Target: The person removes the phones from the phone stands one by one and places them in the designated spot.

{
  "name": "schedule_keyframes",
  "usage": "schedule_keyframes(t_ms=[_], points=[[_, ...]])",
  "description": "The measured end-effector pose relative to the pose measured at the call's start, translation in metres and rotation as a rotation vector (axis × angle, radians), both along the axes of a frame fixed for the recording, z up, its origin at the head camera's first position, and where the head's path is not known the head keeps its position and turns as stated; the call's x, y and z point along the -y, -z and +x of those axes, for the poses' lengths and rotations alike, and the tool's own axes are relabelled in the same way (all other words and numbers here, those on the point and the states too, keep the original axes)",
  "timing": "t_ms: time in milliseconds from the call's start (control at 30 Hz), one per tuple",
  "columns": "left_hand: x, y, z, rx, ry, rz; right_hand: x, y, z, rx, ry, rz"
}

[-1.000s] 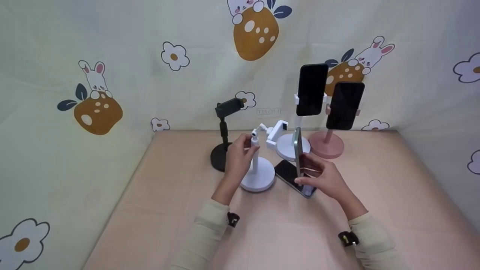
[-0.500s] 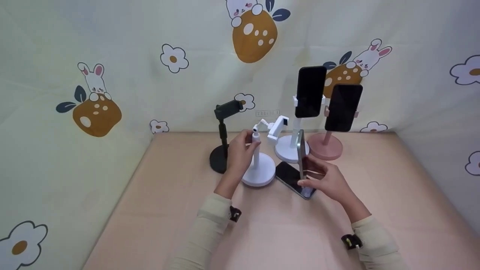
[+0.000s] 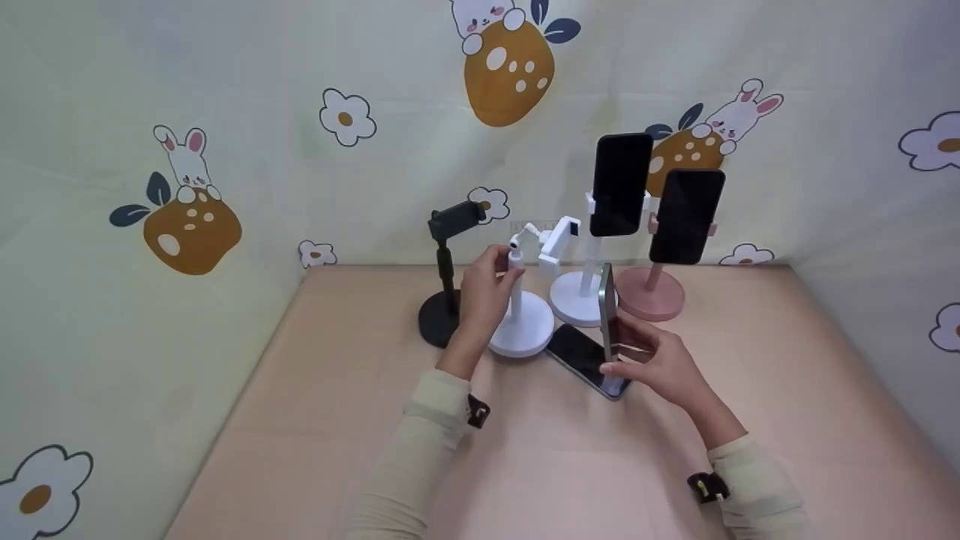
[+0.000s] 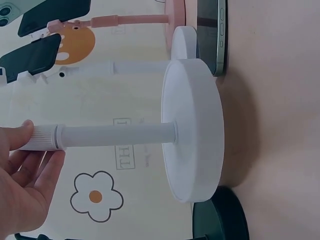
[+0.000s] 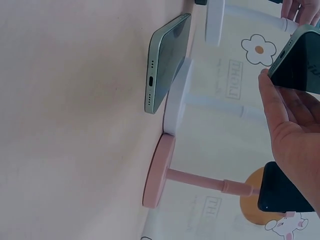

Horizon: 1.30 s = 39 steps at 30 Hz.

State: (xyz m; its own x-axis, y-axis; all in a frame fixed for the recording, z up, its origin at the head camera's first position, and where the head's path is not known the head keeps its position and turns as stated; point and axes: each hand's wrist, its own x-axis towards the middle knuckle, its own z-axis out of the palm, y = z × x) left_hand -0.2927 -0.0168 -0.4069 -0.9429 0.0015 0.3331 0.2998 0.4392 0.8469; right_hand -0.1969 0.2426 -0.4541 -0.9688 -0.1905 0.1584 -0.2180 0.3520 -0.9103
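Note:
My left hand [image 3: 484,296] pinches the top of the post of a white phone stand [image 3: 523,337], just under the hinged arm. In the left wrist view, thumb and fingers press the ribbed collar [image 4: 44,137], and the round base casts a shadow on the tabletop. The stand's clamp [image 3: 558,244] holds no phone. My right hand [image 3: 664,367] grips a smartphone [image 3: 606,307] by its edges and keeps it upright, edge-on to the head camera. Below it, a second smartphone [image 3: 576,351] lies screen up on the table beside the stand's base.
Left of the white stand is a black phone stand [image 3: 446,259]. Behind stand another white stand [image 3: 574,298] and a pink stand [image 3: 651,296], each bearing a dark-screened phone. A patterned cloth wall [image 3: 405,180] closes off the table's [image 3: 337,420] back and sides.
My left hand has moved up and slightly right in the head view, bringing the white stand along, away from me. The smartphone in my right hand has shifted slightly right and down.

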Motion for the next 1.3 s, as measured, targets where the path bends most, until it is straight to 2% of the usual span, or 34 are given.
schedule_keyframes(t_ms=[200,533,933,1300], points=[[-0.001,0.002,-0.007,0.006,-0.008,0.014,-0.003,0.003,0.001,-0.009,-0.001,0.000],[-0.005,0.006,-0.014,-0.026,0.011,0.086,-0.006,0.006,0.000,-0.012,0.009,0.014],[-0.007,0.017,-0.023,-0.077,0.030,0.135,-0.011,0.005,0.001,0.005,0.031,0.025],[-0.009,0.022,-0.029,-0.053,0.041,0.125,-0.017,0.006,0.001,0.025,0.035,0.064]])
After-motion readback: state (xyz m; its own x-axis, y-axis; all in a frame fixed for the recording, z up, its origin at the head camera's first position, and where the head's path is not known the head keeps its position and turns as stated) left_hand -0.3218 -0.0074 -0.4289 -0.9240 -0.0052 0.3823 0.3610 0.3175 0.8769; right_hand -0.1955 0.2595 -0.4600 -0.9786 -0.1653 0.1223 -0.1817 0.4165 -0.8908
